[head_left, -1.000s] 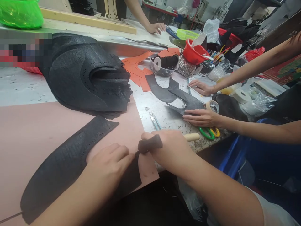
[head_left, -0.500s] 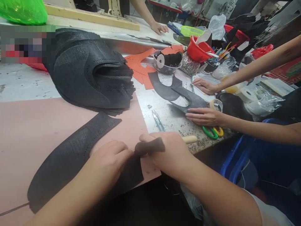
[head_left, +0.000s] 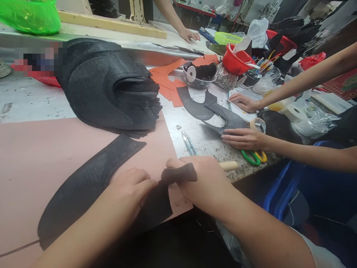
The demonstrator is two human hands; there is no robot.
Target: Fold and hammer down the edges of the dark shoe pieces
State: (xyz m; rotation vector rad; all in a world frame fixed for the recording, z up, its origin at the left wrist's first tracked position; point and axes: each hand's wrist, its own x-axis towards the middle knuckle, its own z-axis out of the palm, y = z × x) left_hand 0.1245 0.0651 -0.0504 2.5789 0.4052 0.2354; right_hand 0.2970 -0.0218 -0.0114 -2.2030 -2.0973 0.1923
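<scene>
A curved black leather piece lies on the pink sheet. My left hand is closed over its inner edge, near the sheet's front edge; its fingertips are partly hidden. Close beside it, my right hand is wrapped round a tool with a dark rounded head, whose tip reaches toward my left fingertips. A pale wooden handle shows beyond my right hand. Behind the leather piece stands a thick fanned stack of perforated black pieces.
Small snips lie beyond my right hand. Another person's hands rest at the right, one on black cut pieces, near green-and-yellow scissors. Farther back are orange pieces, a clear bowl and a red basket.
The view has shifted slightly, so most things sit a little farther right. Both my hands keep nearly the same pose and grip.
</scene>
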